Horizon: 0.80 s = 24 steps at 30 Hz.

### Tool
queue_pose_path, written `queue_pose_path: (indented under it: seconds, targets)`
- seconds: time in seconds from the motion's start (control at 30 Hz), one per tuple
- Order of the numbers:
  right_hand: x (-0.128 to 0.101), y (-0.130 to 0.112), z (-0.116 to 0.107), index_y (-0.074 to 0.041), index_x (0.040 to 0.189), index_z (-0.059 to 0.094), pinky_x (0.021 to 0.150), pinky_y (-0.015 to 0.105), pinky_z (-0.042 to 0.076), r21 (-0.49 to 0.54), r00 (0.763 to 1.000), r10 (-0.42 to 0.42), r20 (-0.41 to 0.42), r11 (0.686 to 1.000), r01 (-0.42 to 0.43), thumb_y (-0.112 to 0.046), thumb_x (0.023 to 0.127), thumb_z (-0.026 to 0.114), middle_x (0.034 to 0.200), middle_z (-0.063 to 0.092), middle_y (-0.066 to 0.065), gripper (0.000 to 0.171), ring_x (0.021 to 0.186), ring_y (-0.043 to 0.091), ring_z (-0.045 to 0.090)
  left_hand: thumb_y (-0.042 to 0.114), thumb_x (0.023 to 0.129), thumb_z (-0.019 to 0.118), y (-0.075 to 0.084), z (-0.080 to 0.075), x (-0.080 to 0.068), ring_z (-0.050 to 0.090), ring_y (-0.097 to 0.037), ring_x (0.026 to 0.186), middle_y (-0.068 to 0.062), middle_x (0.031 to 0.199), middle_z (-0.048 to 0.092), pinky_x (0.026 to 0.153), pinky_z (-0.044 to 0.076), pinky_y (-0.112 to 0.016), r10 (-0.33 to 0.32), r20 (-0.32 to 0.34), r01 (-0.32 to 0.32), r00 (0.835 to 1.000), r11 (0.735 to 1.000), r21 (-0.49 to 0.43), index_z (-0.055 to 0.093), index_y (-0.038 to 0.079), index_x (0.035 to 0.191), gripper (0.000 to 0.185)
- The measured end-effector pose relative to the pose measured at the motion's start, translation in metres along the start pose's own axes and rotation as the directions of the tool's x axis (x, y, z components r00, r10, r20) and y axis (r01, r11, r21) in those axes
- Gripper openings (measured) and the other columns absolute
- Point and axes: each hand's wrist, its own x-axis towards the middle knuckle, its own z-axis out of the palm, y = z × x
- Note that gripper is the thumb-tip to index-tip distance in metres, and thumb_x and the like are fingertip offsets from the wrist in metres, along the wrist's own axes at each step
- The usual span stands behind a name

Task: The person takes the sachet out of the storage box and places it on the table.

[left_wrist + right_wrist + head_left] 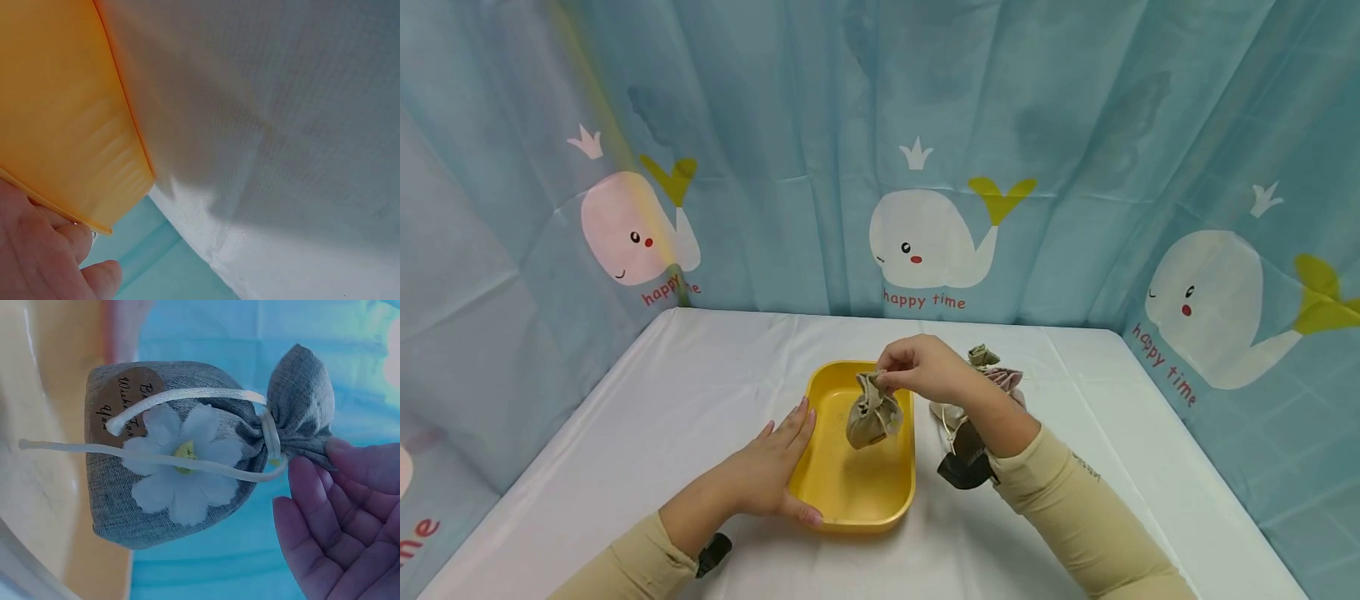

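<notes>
By its gathered neck, my right hand (925, 367) pinches a small grey-green drawstring pouch (872, 419) over the yellow tray (853, 500). In the right wrist view the pouch (187, 456) carries a white cloth flower (184, 464) with a yellow centre, a brown round tag (119, 406) with handwriting-style print, and a white cord tied at the neck. Thumb and fingertips (350, 462) of my right hand grip the cloth above that cord. My left hand (767, 471) lies with spread, straight fingers along the tray's left rim, also seen in the left wrist view.
Right of the tray, partly behind my right forearm, lie several more pouches (1009, 377), greenish and pinkish. A white cloth (700, 392) covers the table. Behind it hangs a blue curtain (790, 167) printed with whales. Dark wrist straps (966, 462) show at both wrists.
</notes>
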Motion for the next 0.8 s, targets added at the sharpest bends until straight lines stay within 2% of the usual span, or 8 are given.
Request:
queue_pose_path:
  seconds: [0.4,0.67,0.8]
  targets:
    - [-0.034,0.005,-0.046,-0.006,0.085,0.066,0.076,0.038,0.05,0.029,0.988,0.043,-0.15,0.999,-0.04,-0.014,0.087,0.063,0.078,0.065,0.006,0.009,0.077,0.019,0.061,0.087,0.05,0.049,0.003,-0.002,0.0,0.006,-0.027,0.139,-0.017,0.152,-0.006,0.107,0.016,-0.053,-0.019,0.014,0.019,1.0,1.0,-0.008,0.007,0.0,0.146,0.137]
    - [-0.066,0.021,-0.075,-0.001,0.087,0.062,0.065,0.032,0.05,0.036,0.976,0.074,-0.203,0.997,-0.069,-0.013,0.089,0.06,0.077,0.061,0.01,0.013,0.072,0.019,0.058,0.087,0.049,0.05,0.002,-0.001,0.001,0.004,-0.025,0.14,-0.014,0.152,-0.007,0.108,0.014,-0.052,-0.039,0.027,0.04,0.999,0.999,-0.022,0.006,0.002,0.146,0.137]
    - [-0.083,0.031,-0.089,0.001,0.088,0.06,0.063,0.033,0.05,0.039,0.978,0.085,-0.192,0.996,-0.079,-0.012,0.091,0.057,0.077,0.059,0.015,0.014,0.07,0.026,0.058,0.087,0.049,0.05,0.001,-0.001,0.001,0.003,-0.023,0.14,-0.013,0.152,-0.009,0.109,0.014,-0.051,-0.041,0.033,0.042,0.999,0.999,-0.021,0.004,0.002,0.146,0.137]
